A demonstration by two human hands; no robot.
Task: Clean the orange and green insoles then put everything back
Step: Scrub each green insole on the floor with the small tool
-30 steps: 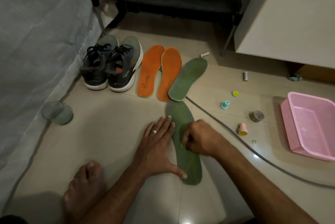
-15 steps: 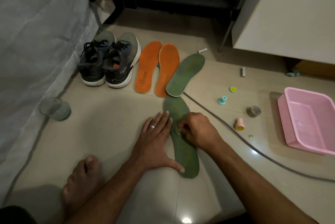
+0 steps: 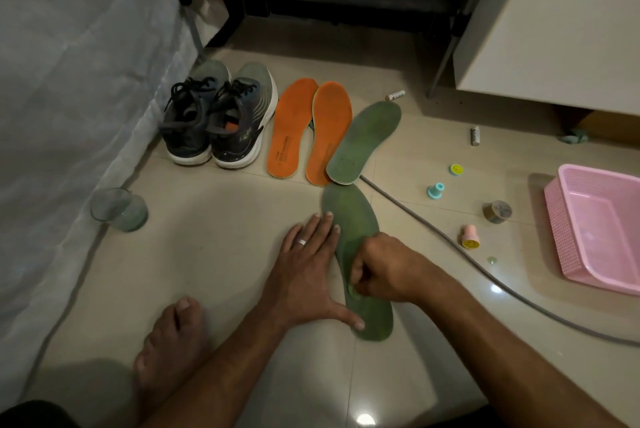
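A green insole [image 3: 353, 216] lies lengthwise on the tiled floor in front of me. My left hand [image 3: 308, 275] lies flat with spread fingers along its left edge, thumb on the heel end. My right hand [image 3: 384, 271] is curled over the insole's middle and pinches a small pale green thing against it. A second green insole [image 3: 365, 141] lies farther back, beside two orange insoles [image 3: 294, 126]. A pair of grey sneakers [image 3: 221, 119] stands to their left.
A glass tumbler [image 3: 119, 209] stands at the left by a grey sheet. A grey hose [image 3: 433, 230] runs across the floor at the right. Small stamps, a tape roll [image 3: 497, 211], batteries and a pink basket [image 3: 595, 230] lie right. My bare foot [image 3: 169, 348] rests near.
My right hand has slid back along the insole toward the heel with the small thing it pinches. My left hand stays pressed in place.
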